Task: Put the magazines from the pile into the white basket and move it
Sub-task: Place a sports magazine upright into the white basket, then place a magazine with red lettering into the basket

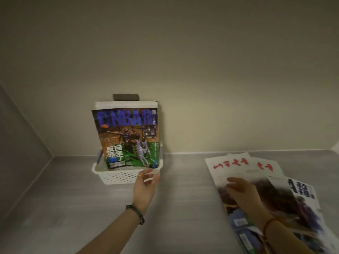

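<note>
looking down at a grey, faintly streaked surface [73, 208] that runs back to a plain beige wall. the white basket [117, 176] is a shallow rectangular plastic one with little perforated holes all over its sides, and it sits up against the back edge, left of the middle. a glossy basketball magazine [126, 138] stands upright in it, long axis vertical, cover facing the camera and top leaning back on the wall, with at least one more magazine [124, 104] behind it showing only a white top edge.

left hand [145, 186] reaches forward with the forearm angled in from the bottom, a dark beaded bracelet on the wrist. its grip is loose and spread, fingertips right at the basket's front right corner, not clamped on anything.

the pile [266, 195] lies flat and fanned out near the right edge, glossy covers with red lettering at the top. right hand [242, 191] rests on the top one, fingers spread flat, red string on the wrist.
</note>
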Tool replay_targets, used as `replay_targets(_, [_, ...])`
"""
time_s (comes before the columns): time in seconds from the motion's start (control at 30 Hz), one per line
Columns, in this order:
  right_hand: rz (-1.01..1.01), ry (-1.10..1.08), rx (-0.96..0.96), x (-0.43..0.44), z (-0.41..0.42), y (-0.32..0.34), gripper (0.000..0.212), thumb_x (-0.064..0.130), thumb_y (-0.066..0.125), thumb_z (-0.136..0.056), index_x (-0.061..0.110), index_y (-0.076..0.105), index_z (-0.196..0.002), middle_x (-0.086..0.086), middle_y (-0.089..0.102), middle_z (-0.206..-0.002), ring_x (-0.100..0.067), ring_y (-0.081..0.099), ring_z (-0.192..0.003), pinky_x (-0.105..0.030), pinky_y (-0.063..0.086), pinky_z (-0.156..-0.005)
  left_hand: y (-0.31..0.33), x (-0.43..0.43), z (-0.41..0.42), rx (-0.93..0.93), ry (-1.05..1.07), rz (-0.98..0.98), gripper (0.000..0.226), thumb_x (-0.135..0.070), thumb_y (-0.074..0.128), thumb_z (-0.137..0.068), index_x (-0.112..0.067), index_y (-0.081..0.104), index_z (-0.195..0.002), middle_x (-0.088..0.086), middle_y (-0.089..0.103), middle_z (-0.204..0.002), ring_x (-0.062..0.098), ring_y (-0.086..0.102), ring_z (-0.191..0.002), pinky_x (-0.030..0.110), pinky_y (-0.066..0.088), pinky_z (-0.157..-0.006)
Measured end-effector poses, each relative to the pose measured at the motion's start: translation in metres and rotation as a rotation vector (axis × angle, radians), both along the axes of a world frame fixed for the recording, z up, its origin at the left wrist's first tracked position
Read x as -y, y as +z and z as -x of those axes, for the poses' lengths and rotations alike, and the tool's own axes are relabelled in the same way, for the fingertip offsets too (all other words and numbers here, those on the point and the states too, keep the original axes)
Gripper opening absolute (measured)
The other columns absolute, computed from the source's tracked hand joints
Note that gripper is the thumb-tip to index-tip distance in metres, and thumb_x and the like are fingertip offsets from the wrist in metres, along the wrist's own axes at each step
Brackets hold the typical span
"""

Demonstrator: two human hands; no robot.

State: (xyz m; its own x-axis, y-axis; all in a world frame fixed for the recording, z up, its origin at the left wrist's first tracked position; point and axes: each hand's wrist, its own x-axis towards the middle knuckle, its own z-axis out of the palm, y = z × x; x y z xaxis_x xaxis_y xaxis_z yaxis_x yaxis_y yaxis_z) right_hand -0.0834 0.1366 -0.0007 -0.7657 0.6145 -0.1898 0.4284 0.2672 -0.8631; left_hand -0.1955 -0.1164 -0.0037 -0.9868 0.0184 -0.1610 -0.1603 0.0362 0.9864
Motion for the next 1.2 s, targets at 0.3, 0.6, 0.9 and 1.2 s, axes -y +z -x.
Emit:
replay_targets(0.3, [0.101, -0.115, 0.101, -0.110, -0.114, -0.027, 0.041, -0.004, 0.067, -0.074, -0.004, 0.055, -0.113, -0.025, 0.064, -0.109, -0.037, 0.060, -0.102, -0.047, 0.046, -0.090, -0.030, -0.124, -0.106, 0.247, -0.266, 0.013, 0.038, -0.012, 0.057, -0.087, -0.003, 0.046, -0.122, 0.016, 0.052, -0.114, 0.022, 0.051, -0.098, 0.032, 0.043, -0.089])
replay_targets(0.6, [-0.311, 0.267, 0.302, -0.135, -0.134, -0.047, 0.053, 0.026, 0.049, -0.090, 0.019, 0.030, -0.139, -0.007, 0.024, -0.152, -0.023, 0.025, -0.138, -0.034, 0.023, -0.112, -0.052, -0.189, -0.145, 0.309, -0.327, 0.033, 0.015, -0.013, 0.055, -0.088, -0.016, 0.052, -0.074, -0.005, 0.057, -0.080, 0.013, 0.057, -0.079, 0.022, 0.048, -0.074])
replay_targets(0.9, [-0.601, 0.435, 0.484, -0.143, -0.138, -0.066, 0.052, 0.048, 0.027, -0.092, 0.031, 0.021, -0.141, 0.003, 0.011, -0.156, -0.015, 0.011, -0.142, -0.040, 0.009, -0.117, -0.047, -0.220, -0.134, 0.404, -0.289, 0.013, 0.014, -0.003, 0.048, -0.091, -0.007, 0.046, -0.077, 0.021, 0.052, -0.080, 0.031, 0.057, -0.072, 0.040, 0.057, -0.053])
replay_targets(1.2, [-0.188, 0.188, 0.215, -0.160, -0.108, -0.024, 0.057, 0.033, 0.044, -0.091, 0.014, 0.023, -0.140, -0.014, 0.036, -0.143, -0.031, 0.038, -0.129, -0.041, 0.031, -0.108, -0.033, -0.197, -0.133, 0.250, -0.342, -0.203, 0.038, 0.013, 0.039, -0.088, -0.009, 0.042, -0.119, 0.016, 0.060, -0.090, 0.028, 0.057, -0.075, 0.028, 0.054, -0.051])
